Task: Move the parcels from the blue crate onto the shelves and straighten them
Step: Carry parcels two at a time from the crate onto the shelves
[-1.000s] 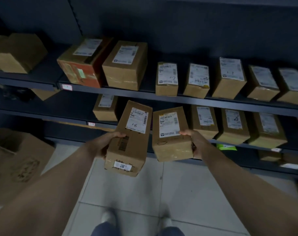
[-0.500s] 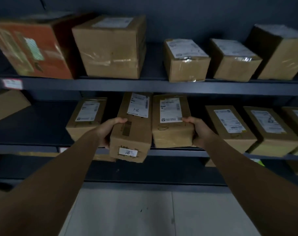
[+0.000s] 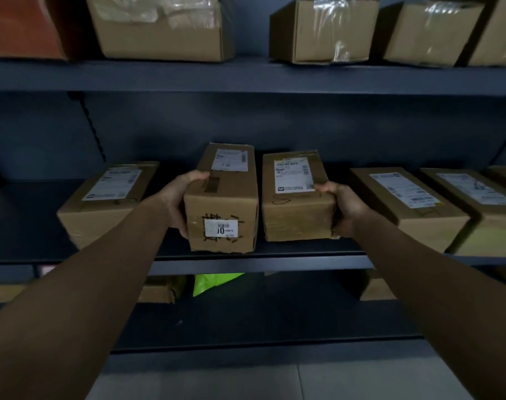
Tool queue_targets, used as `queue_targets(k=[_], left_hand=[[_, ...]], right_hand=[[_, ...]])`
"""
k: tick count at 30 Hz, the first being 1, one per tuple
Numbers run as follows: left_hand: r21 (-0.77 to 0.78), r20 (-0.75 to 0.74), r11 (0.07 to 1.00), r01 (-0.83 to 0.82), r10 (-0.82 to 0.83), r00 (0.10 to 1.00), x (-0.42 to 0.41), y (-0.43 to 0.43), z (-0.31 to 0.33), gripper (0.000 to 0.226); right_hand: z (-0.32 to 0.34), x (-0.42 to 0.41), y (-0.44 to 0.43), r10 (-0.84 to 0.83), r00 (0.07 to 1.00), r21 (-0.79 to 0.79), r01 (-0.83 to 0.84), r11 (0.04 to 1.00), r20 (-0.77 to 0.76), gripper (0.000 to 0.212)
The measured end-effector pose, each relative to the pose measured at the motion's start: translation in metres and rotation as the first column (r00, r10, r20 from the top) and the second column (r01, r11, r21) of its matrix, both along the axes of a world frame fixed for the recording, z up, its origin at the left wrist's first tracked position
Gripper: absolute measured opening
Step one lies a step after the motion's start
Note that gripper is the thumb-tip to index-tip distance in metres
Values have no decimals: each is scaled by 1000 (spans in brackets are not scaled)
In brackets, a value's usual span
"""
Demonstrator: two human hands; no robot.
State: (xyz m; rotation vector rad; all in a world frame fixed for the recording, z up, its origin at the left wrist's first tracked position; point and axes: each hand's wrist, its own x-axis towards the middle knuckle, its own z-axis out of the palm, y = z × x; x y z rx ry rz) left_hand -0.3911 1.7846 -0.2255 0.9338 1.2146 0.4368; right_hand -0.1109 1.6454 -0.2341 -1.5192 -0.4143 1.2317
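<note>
The left hand (image 3: 180, 201) has its fingers closed around the tall parcel (image 3: 222, 197) and the right hand (image 3: 342, 208) around the wider parcel (image 3: 296, 194), both resting side by side on the middle shelf (image 3: 260, 262), probably to square them together.

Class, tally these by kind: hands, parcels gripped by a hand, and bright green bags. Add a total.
Hands: 2 (left hand, right hand)
Gripped parcels: 2 (long parcel, squarer parcel)
Green bags: 1 (green bag)
Total: 5
</note>
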Motion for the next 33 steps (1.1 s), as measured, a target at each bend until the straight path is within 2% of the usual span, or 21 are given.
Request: queue_targets(k=[4,9,11,13,14,16,17,19,21,23,24,25,27,28,30,33], left_hand=[[19,23,1000,0,-1,1000,-4,4,-9,73],[32,8,999,-40,40,999,-5,9,-9,61],[60,16,997,-55,54,998,-3,7,-8,50],[128,44,989,-80,75,996,-2,4,-4,41],[176,57,980,-98,89,994,-2,2,-1,39],[357,9,925,-128,133,991,-1,-3,5,43],[489,-60,866,-104,152,987,-2,-7,7,46],[719,-229,693,51,166,959,-8,-14,14,50],[831,-363,510,222,194,912,-23,-22,20,49],[836,-519,367,408,291,804,-46,-28,26,52],[780,-621,359,512,347,703,-61,-28,28,57],[697,-717,401,594,382,583,-77,-26,30,64],[525,-851,555,646,347,393,-109,-23,31,78],[459,-888,617,639,305,343,-123,-21,29,82],[394,-916,669,630,231,328,-144,-17,21,84],[432,-894,594,679,183,409,-158,-11,3,76]], right_hand=[[-11,-6,5,-28,999,1,28,1000,-16,48],[-11,-12,11,-78,997,48,79,996,-17,38],[-9,-14,15,-119,992,65,116,991,42,35],[-8,-19,18,-220,961,93,206,974,170,33],[-6,-23,19,-282,914,124,256,959,292,36],[0,-38,19,-331,738,223,245,944,588,40],[5,-50,19,-329,654,281,181,942,681,41],[13,-77,21,-278,553,329,7,944,785,43],[20,-106,23,-155,487,279,-193,941,860,52],[22,-130,25,27,363,118,-371,921,931,67],[23,-140,25,101,287,28,-414,910,952,75],[22,-147,25,158,230,-45,-432,901,960,81],[20,-157,26,238,153,-151,-434,888,959,87],[19,-161,27,265,118,-193,-423,885,957,88],[15,-168,31,309,42,-268,-392,880,950,87],[11,-176,35,330,-7,-311,-358,880,944,82]])
